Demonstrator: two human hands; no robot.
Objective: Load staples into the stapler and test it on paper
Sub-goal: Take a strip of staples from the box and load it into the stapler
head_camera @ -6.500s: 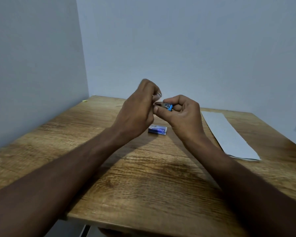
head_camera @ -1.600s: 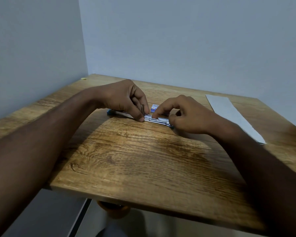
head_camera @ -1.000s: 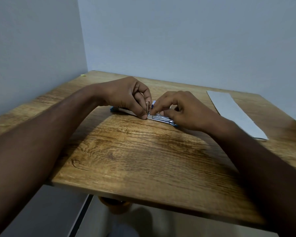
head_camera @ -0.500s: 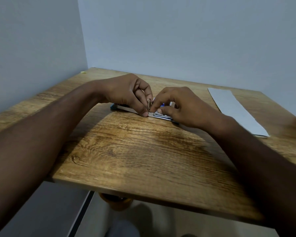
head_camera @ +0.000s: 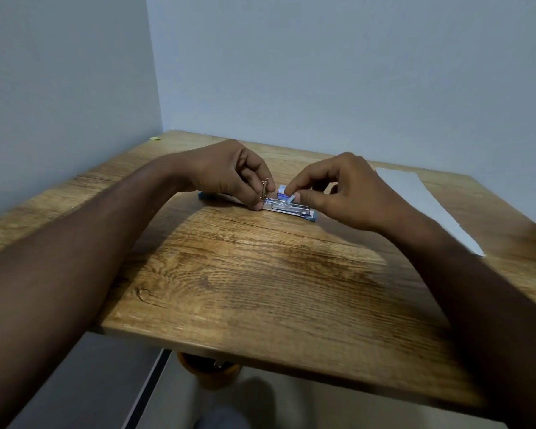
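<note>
Stapler (head_camera: 287, 209) opened flat on wood-grain table (head_camera: 260, 289), far centre; bright metal channel, blue plastic ends. Left hand (head_camera: 229, 171) pinches upright metal tab (head_camera: 264, 191) at hinge. Right hand (head_camera: 347, 190): thumb and forefinger closed on small pale strip (head_camera: 291, 198). Blue-white staple box (head_camera: 283, 189) just behind. Flat white paper (head_camera: 430, 205) at right. Since half second earlier: right fingertips shifted, more box exposed.
</note>
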